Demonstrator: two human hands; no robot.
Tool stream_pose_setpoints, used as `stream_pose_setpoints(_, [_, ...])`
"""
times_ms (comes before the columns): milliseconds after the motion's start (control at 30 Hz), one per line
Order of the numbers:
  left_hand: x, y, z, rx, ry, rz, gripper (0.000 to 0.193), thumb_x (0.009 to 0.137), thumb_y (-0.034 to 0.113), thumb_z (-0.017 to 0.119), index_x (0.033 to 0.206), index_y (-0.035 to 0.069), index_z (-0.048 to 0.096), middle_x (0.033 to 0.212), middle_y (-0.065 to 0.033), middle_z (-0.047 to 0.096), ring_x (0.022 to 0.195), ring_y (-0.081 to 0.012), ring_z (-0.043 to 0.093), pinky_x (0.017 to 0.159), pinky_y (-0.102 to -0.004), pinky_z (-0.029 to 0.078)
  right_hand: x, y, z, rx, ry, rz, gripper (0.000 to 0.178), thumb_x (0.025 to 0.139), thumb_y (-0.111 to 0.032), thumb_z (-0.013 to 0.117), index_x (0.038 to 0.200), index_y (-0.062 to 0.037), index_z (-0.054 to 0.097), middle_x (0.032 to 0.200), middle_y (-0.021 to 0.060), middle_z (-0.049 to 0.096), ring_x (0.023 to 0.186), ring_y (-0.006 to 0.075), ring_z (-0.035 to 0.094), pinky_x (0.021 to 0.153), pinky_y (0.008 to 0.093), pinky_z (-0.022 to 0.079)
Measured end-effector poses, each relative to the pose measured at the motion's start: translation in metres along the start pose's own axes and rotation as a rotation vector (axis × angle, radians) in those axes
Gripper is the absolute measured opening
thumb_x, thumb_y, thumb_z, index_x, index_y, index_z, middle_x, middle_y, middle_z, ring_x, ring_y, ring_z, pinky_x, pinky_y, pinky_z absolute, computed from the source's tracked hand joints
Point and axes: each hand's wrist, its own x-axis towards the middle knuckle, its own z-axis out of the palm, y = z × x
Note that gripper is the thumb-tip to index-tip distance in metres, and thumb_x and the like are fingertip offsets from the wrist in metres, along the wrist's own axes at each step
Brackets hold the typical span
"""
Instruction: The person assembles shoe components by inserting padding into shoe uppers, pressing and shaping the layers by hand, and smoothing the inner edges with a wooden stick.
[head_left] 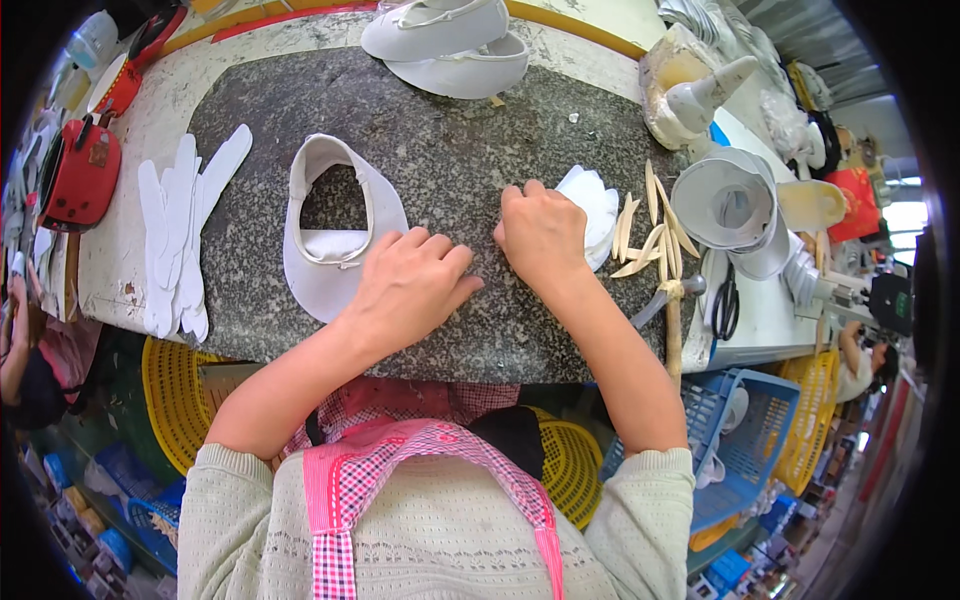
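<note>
My left hand (412,285) hovers over the stone slab, fingers bent and thumb apart, with nothing visible in it. Partly behind its wrist lies a white shoe upper (302,245), its round opening facing up and a pale insert inside. To the right, the fingers of my right hand (543,235) are curled tightly. Whatever they may hold is hidden. Just beyond that hand sits a stack of white scalloped pieces (590,205). Beside the stack are several beige pointed slivers (655,235).
Long white strips (175,240) lie at left. White shoe uppers (450,50) rest at the far edge. On the right stand a grey glue-stained pot (725,195), a hammer (674,335) and black-handled scissors (726,305). Blue (745,430) and yellow (180,400) baskets sit below the table.
</note>
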Motion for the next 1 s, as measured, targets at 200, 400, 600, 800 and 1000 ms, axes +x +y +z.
stream_pose_setpoints(200, [0.004,-0.002,0.007,-0.078,0.005,0.000,0.022,0.075,0.026,0.068,0.083,0.006,0.062,0.077,-0.0070,0.058,0.075,-0.0233,0.056,0.067,-0.0381,0.044,0.000,0.011,0.005,0.123,0.054,0.090,0.007,0.066,-0.011,0.062,0.066,-0.0045,0.061,0.068,0.0093,0.059,0.063,0.0232,0.063,0.056,0.0326,0.050])
stream_pose_setpoints(400, [0.025,0.002,0.044,-0.151,0.089,0.110,0.048,0.077,0.031,0.066,0.114,0.003,0.054,0.115,-0.0159,0.055,0.108,-0.0282,0.051,0.090,-0.0397,0.042,-0.019,0.039,0.022,0.881,0.110,0.396,0.010,0.074,-0.010,0.063,0.068,-0.0025,0.063,0.067,0.0078,0.062,0.056,0.0178,0.060,0.058,0.0290,0.049])
stream_pose_setpoints(600, [0.035,0.000,0.052,-0.013,-0.047,0.149,0.059,0.080,0.037,0.062,0.126,0.004,0.047,0.132,-0.0120,0.047,0.126,-0.0291,0.039,0.100,-0.0452,0.035,-0.046,0.085,0.029,2.127,0.397,0.601,0.006,0.079,-0.004,0.060,0.081,0.0013,0.062,0.080,0.0094,0.064,0.072,0.0174,0.063,0.070,0.0332,0.054])
stream_pose_setpoints(800, [0.043,0.004,0.043,0.063,-0.097,0.148,0.057,0.078,0.035,0.065,0.121,0.001,0.051,0.133,-0.0123,0.046,0.129,-0.0318,0.035,0.102,-0.0458,0.033,-0.099,0.163,-0.035,1.997,1.014,0.446,0.007,0.081,-0.007,0.059,0.083,-0.0002,0.060,0.081,0.0116,0.065,0.076,0.0208,0.064,0.074,0.0347,0.056])
stream_pose_setpoints(1000, [0.018,0.022,-0.037,-0.472,0.188,0.088,0.083,0.064,0.036,0.078,0.131,0.002,0.043,0.137,-0.0175,0.040,0.134,-0.0320,0.026,0.107,-0.0461,0.026,-0.104,0.032,-0.068,1.357,0.385,0.416,0.011,0.080,0.000,0.055,0.069,0.0029,0.055,0.073,0.0076,0.059,0.066,0.0083,0.053,0.060,0.0209,0.042])
